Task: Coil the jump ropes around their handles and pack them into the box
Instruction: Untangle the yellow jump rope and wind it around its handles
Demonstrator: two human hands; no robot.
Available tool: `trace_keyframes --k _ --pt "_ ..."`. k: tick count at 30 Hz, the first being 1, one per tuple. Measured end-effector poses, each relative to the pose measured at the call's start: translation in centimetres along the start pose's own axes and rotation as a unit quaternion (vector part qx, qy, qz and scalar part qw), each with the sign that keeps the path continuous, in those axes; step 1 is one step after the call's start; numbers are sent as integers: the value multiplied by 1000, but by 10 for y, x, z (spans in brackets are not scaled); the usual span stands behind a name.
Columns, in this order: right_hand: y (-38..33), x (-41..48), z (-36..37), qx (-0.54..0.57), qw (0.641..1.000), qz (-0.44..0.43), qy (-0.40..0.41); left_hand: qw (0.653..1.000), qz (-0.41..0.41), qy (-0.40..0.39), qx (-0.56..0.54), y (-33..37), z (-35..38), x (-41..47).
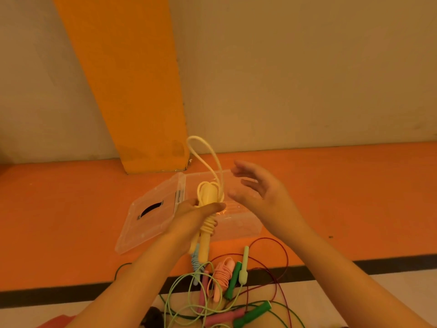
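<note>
Holding the yellow rope above the open box

My left hand [196, 213] grips the yellow jump rope [208, 197] round its paired handles, thumb across the wraps, just above the clear box [238, 223]. My right hand [260, 192] hovers beside it, fingers spread, holding nothing. One free loop [205, 150] stands up from the bundle. The cord looks light, rubbery and springy, so I judge it will unwind if I slacken; I'd pinch the loop near its base and clamp the handles at the wraps. The box sits on the orange mat [71, 209], lid [146, 223] folded open to the left. At the mat's near edge lie a coiled pink rope [222, 273], a blue rope [195, 262], green handles [234, 278] and a loose dark red cord [287, 256].
</note>
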State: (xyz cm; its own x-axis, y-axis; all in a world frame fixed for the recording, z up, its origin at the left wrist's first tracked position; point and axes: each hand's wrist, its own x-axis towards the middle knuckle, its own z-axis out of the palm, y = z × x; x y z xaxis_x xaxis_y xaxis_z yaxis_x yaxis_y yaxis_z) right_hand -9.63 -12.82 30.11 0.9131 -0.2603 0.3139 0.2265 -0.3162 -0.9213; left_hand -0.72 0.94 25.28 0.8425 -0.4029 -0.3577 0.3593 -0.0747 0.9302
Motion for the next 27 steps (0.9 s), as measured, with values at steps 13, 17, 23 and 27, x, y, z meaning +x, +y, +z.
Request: trace_keyframes --k 13,17,23,27 --pt "41 8 8 -160 987 25 -20 995 -3 -93 24 9 8 -17" --pt "35 5 7 -149 988 -1 36 993 -32 -109 -16 11 8 -18" --pt "33 1 11 -203 978 -29 38 990 -39 -131 -41 8 7 -14" --pt "26 -2 8 -169 983 -63 44 984 -6 -178 -30 7 3 -7"
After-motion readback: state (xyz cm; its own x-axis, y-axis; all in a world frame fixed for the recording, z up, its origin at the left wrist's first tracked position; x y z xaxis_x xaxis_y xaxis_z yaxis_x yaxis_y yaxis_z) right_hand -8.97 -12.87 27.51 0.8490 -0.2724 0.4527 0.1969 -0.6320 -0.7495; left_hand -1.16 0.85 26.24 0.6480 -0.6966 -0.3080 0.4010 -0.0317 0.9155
